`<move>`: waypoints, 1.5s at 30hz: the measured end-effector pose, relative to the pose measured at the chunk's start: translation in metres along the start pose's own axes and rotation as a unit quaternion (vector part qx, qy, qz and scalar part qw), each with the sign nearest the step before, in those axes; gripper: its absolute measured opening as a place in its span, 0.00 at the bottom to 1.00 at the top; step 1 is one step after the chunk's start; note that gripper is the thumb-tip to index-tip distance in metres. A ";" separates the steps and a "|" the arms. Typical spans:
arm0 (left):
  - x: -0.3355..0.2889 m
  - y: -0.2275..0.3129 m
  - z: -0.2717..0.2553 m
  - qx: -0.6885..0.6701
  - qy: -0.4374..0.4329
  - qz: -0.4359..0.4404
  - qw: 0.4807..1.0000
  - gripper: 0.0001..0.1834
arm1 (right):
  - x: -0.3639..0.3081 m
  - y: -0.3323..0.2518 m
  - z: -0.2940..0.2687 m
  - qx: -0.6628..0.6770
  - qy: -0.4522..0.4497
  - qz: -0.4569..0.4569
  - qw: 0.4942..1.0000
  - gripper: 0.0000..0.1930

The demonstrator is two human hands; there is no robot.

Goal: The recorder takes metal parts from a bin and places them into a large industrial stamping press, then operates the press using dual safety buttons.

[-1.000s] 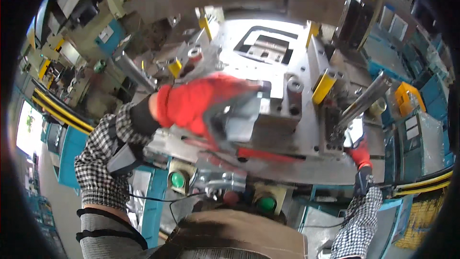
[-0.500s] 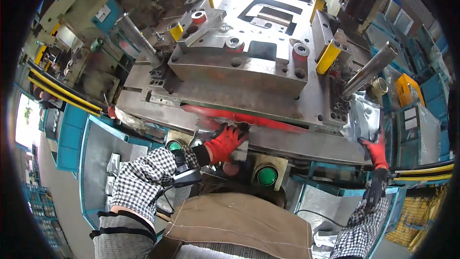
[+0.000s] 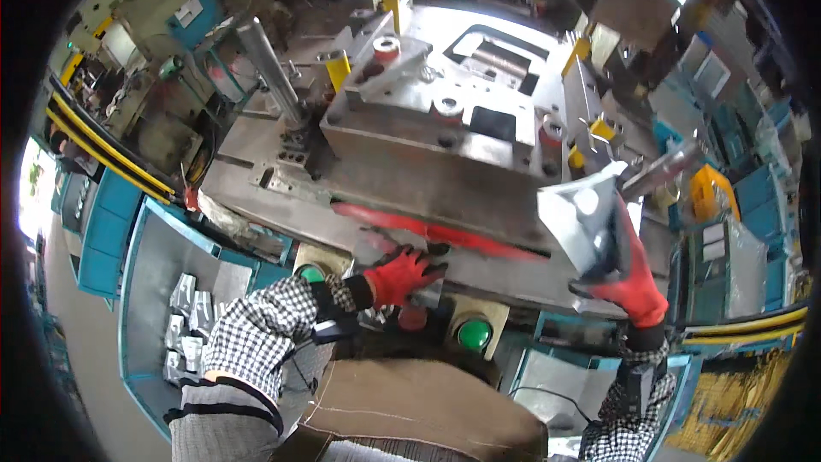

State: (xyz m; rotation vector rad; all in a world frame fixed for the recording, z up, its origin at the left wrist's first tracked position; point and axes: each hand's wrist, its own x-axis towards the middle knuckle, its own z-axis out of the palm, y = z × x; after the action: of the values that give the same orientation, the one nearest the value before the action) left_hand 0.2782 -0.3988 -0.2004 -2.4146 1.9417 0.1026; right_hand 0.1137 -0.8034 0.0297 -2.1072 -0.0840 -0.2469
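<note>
My right hand, in a red and black glove, grips a shiny bent sheet-metal part. It holds the part up, tilted, over the right front of the press die. The part hides some of the fingers. My left hand, in the same kind of glove, rests by the front edge of the press bed with its fingers apart. Just beyond those fingertips lies a long red strip along the foot of the die block. The steel die block carries several round posts and a square opening.
Steel guide pillars rise at left and right. A green button and a red button face me below the bed. In the left blue-framed tray are several metal parts. Yellow-striped bars flank the press.
My right hand has brought the sheet-metal part leftward and up from the bed's right end. My left hand stays near the front edge. The view has turned slightly.
</note>
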 end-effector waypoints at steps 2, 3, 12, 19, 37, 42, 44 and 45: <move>-0.012 -0.014 -0.006 -0.018 0.029 0.002 0.999 0.59 | 0.067 -0.010 0.008 -0.033 -0.009 -0.062 0.997 0.73; -0.018 -0.019 -0.012 -0.019 0.020 0.002 1.000 0.60 | 0.101 -0.011 0.012 -0.059 -0.017 -0.085 0.994 0.72; -0.028 -0.041 -0.015 -0.017 0.018 0.019 1.000 0.56 | 0.351 0.016 0.038 -0.168 -0.201 -0.027 0.965 0.68; -0.029 -0.050 0.016 -0.061 0.051 0.024 0.997 0.59 | 0.408 0.051 0.064 -0.073 -0.339 0.076 0.935 0.57; -0.149 -0.095 -0.073 -0.333 0.254 -0.190 0.888 0.49 | 0.109 -0.009 0.101 0.015 -0.006 -0.041 0.999 0.26; -0.281 -0.090 0.067 -0.362 0.411 -0.456 0.702 0.48 | -0.118 0.120 0.105 0.066 -0.259 0.373 0.888 0.37; -0.329 -0.084 0.141 -0.548 0.404 -0.502 0.534 0.45 | -0.170 0.177 0.152 0.043 -0.247 0.388 0.887 0.42; -0.337 -0.077 0.160 -0.616 0.352 -0.507 0.490 0.44 | -0.192 0.203 0.184 0.022 -0.216 0.362 0.907 0.44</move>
State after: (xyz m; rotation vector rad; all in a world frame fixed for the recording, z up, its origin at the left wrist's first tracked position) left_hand 0.2777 -0.0419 -0.3341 -4.5167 -0.6293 0.7303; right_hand -0.0153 -0.7453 -0.2738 -1.9656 0.4250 0.6609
